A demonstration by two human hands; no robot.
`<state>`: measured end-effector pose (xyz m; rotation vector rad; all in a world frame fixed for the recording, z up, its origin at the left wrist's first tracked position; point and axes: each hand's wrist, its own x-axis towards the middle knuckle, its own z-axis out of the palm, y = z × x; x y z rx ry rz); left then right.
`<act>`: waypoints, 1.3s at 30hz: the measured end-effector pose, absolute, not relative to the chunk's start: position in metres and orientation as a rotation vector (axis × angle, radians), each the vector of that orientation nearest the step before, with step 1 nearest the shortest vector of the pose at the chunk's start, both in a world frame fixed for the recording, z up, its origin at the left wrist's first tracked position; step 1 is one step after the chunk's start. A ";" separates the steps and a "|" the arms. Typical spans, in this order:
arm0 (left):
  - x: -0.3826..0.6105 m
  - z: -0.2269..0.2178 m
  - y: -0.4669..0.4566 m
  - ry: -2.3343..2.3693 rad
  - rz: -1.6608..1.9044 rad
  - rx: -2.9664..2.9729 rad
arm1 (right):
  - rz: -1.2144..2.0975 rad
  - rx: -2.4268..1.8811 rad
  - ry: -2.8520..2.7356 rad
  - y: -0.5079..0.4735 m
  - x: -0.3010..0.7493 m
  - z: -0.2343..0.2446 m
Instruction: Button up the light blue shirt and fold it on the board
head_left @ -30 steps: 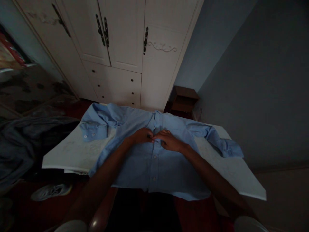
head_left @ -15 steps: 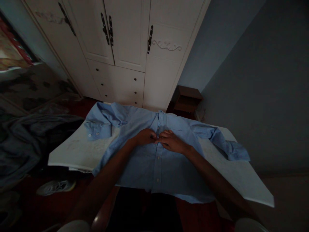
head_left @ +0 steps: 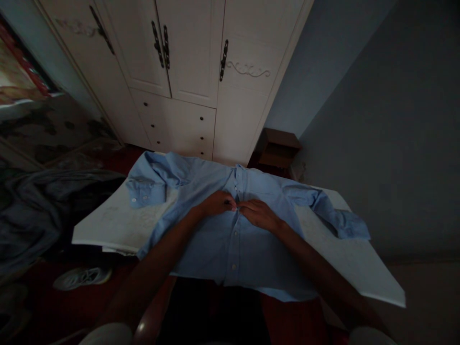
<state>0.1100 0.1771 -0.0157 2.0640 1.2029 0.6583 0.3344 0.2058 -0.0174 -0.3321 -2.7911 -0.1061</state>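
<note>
A light blue button-up shirt lies front up across a white table, its sleeves spread to both sides. My left hand pinches the shirt's front edge near the middle of the button line. Close against it, my right hand has its fingers closed on the other front edge. The fingertips of both hands almost meet over the placket. Buttons show below the hands; whichever button lies between the fingers is hidden.
A white wardrobe with drawers stands behind the table. A small brown cabinet is at the back right. Dark grey cloth is heaped at the left, and a sneaker lies on the red floor.
My right hand's fingers have drawn together and shifted slightly right, leaving a small gap in the placket between the hands. My left hand has barely moved; the shirt stays in place.
</note>
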 end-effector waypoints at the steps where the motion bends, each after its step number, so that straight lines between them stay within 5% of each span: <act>1: 0.111 -0.015 0.177 1.190 0.673 2.055 | -0.083 -0.345 -2.758 0.206 0.335 -0.021; 12: 0.117 -0.015 0.175 1.190 0.737 1.995 | 0.207 -0.393 -2.572 0.205 0.340 -0.037; 39: 0.117 -0.024 0.178 1.092 0.741 1.798 | -0.060 -0.427 -2.552 0.205 0.339 -0.035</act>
